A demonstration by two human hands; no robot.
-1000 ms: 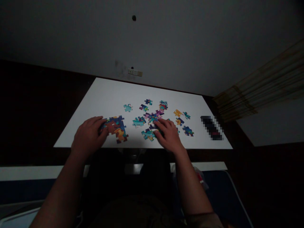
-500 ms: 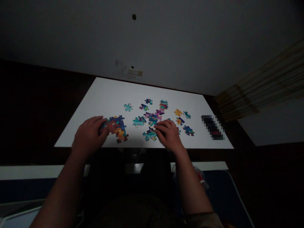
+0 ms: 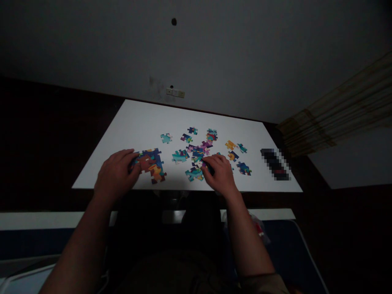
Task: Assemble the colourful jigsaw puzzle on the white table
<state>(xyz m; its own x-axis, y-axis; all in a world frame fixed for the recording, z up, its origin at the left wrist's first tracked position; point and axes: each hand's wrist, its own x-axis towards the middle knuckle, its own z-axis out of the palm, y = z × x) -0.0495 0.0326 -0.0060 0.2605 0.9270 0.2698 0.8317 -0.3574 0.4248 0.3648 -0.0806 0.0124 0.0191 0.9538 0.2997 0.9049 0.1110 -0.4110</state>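
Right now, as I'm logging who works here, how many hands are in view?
2: the left hand at the joined puzzle section, the right hand among the loose pieces.

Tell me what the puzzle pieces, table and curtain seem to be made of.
Puzzle pieces: probably cardboard, printed finish; flat, knobbed shapes bear colourful pictures. Table: perhaps laminate or painted board; the white top looks smooth and plain. Curtain: likely fabric, dull finish, judging by its folds.
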